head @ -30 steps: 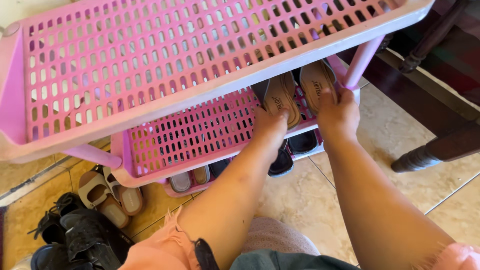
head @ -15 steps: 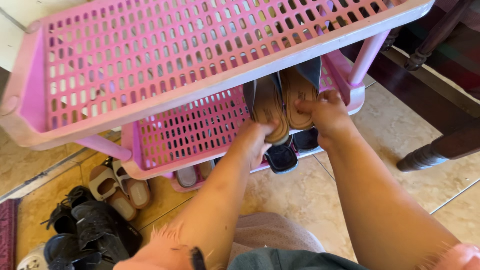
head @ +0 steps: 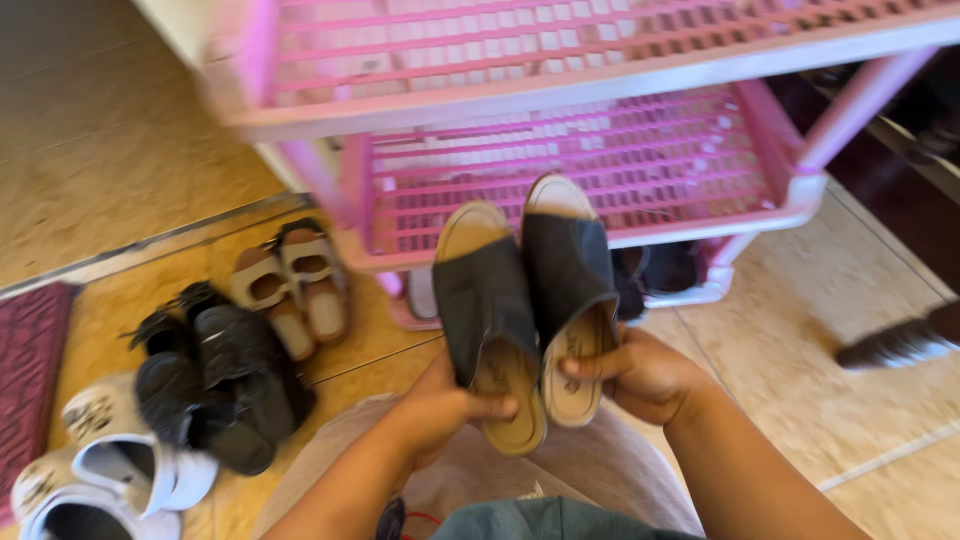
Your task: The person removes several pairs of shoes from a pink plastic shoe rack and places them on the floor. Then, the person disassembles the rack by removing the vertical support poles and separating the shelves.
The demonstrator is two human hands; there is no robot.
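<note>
Overhead, the pink slotted shoe rack (head: 640,170) stands bare on its middle shelf. Below its front edge, two dark-strapped tan slide sandals (head: 525,310) hang side by side, left hand (head: 440,410) and right hand (head: 640,375) each gripping one heel.

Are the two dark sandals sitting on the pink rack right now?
No, each hand, left hand and right hand, holds one of the sandals in front of the rack, clear of its shelves.

Two dark slides (head: 530,300), two beige sandals (head: 290,280), two black sandals (head: 215,380), two white sneakers (head: 100,460), one pink rack (head: 560,90).
</note>
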